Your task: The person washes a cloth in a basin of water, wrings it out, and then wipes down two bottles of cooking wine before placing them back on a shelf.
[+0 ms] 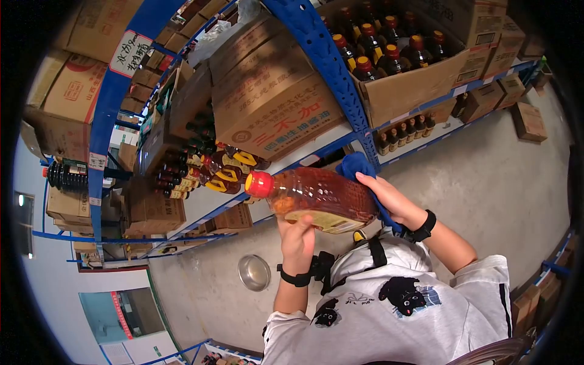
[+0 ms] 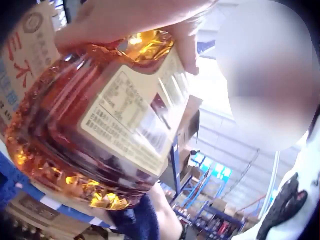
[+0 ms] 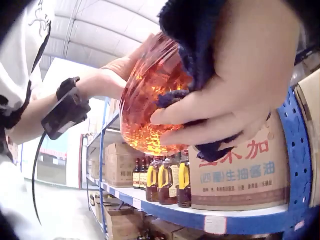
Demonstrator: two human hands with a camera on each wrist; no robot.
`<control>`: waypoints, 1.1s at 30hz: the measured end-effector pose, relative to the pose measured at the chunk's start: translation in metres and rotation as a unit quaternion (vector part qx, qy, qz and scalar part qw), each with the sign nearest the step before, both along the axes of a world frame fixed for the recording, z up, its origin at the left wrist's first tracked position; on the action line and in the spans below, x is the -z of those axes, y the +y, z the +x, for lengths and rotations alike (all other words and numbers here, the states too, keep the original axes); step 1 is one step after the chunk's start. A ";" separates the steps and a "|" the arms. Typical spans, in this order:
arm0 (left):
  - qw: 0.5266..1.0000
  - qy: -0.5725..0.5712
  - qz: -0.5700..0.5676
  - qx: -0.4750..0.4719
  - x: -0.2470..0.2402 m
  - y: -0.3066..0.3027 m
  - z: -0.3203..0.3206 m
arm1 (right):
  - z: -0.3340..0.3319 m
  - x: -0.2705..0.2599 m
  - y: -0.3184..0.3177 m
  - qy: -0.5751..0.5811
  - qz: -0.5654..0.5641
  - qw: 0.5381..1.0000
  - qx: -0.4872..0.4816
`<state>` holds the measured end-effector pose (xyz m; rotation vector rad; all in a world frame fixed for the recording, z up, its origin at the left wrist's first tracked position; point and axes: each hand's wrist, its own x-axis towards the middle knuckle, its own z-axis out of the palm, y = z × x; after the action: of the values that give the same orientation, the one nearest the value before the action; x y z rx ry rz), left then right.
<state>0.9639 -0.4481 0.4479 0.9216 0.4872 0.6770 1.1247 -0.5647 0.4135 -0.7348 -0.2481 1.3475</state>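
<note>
A large clear bottle of reddish-brown liquid (image 1: 328,193) with a red cap (image 1: 260,184) lies tilted in the air in front of the torso. My left hand (image 1: 296,240) grips it near the shoulder, thumb along the side; in the left wrist view this hand (image 2: 135,17) reaches over the narrower part above the printed label (image 2: 127,117). At the base end, my right hand (image 1: 398,204) holds a dark blue cloth (image 1: 358,164) against the bottle. The right wrist view shows the fingers (image 3: 200,117) bent over the cloth (image 3: 190,35), with fingertips at the bottle's base (image 3: 155,107).
A blue-framed shelf (image 1: 331,67) holds a large carton (image 1: 277,100), yellow-handled bottles (image 3: 167,180) and an open box (image 1: 407,85) of several red- and yellow-capped bottles. A metal bowl (image 1: 253,272) stands on the concrete floor (image 1: 207,304). Another carton (image 1: 528,121) sits on the floor at right.
</note>
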 end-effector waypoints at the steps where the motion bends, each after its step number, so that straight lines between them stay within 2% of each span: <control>1: 1.000 0.001 0.000 -0.001 0.004 0.000 0.000 | 0.000 0.002 0.000 -0.056 -0.015 0.998 0.023; 2: 0.999 -0.032 -0.044 -0.004 0.009 -0.001 -0.001 | 0.001 0.006 0.001 -0.055 -0.015 0.998 0.023; 4: 0.994 -0.063 -0.087 -0.008 0.013 -0.001 -0.001 | 0.002 0.013 0.003 -0.221 0.009 0.973 0.073; 5: 0.988 -0.114 -0.104 0.031 0.009 -0.002 0.002 | 0.004 0.010 0.001 -0.281 0.019 0.958 0.051; 6: 0.977 -0.165 -0.121 0.068 0.004 -0.004 0.006 | 0.003 0.016 0.002 -0.281 0.018 0.958 0.049; 7: 0.986 -0.084 -0.146 -0.020 0.000 -0.014 0.011 | 0.000 0.026 0.005 -0.375 0.013 0.925 0.060; 8: 0.985 -0.085 -0.146 -0.023 0.001 -0.020 0.014 | -0.002 0.030 0.007 -0.466 0.009 0.882 0.070; 10: 0.991 -0.012 -0.104 -0.080 0.004 -0.025 0.019 | -0.015 0.031 0.010 -0.474 0.030 0.876 0.081; 12: 0.994 -0.007 -0.087 -0.066 0.014 -0.027 0.012 | -0.031 0.027 0.015 -0.586 -0.005 0.789 0.186; 14: 0.998 -0.030 -0.048 -0.020 0.019 -0.030 0.009 | -0.039 0.017 0.018 -0.585 -0.011 0.790 0.183; 18: 0.993 0.069 -0.094 0.020 0.025 -0.037 0.001 | -0.044 -0.043 0.015 -0.749 0.007 0.654 0.107; 19: 0.993 0.067 -0.093 0.019 0.025 -0.037 0.002 | -0.049 -0.043 0.016 -0.762 0.030 0.629 0.151; 20: 0.994 0.020 -0.094 0.042 0.024 -0.037 0.003 | -0.051 -0.039 0.017 -0.763 0.032 0.628 0.151; 22: 0.989 -0.074 -0.096 0.087 0.022 -0.039 0.004 | -0.052 -0.030 0.017 -0.860 0.059 0.493 0.122; 23: 0.982 -0.122 -0.096 0.106 0.020 -0.040 0.006 | -0.049 -0.038 0.012 -0.813 0.079 0.565 0.118; 24: 0.982 -0.126 -0.095 0.101 0.016 -0.042 0.008 | -0.045 -0.036 0.011 -0.814 0.084 0.563 0.115; 26: 0.994 -0.041 -0.104 0.021 0.007 -0.048 0.011 | -0.038 -0.028 0.010 -0.810 0.073 0.565 0.141; 28: 0.998 -0.038 -0.043 0.022 0.024 -0.040 0.008 | -0.032 -0.018 0.011 -0.794 0.046 0.589 0.144; 29: 0.979 0.114 0.170 -0.007 0.030 -0.041 0.005 | -0.028 -0.014 0.010 -0.772 0.033 0.620 0.139; 30: 0.892 0.261 0.369 -0.034 0.035 -0.042 0.002 | -0.025 -0.011 0.009 -0.748 0.020 0.649 0.134; 31: 0.892 0.262 0.366 -0.041 0.038 -0.042 0.001 | -0.021 -0.007 0.008 -0.731 0.022 0.668 0.137; 32: 0.990 0.083 0.105 -0.042 0.027 -0.040 0.004 | -0.017 -0.001 0.007 -0.732 0.027 0.667 0.132; 33: 0.980 -0.108 -0.165 -0.038 0.017 -0.040 0.007 | -0.012 0.008 0.007 -0.688 0.010 0.710 0.147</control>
<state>0.9712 -0.4877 0.4313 0.5113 0.4254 0.7303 1.1122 -0.5575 0.4053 -1.5893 -1.2625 0.2338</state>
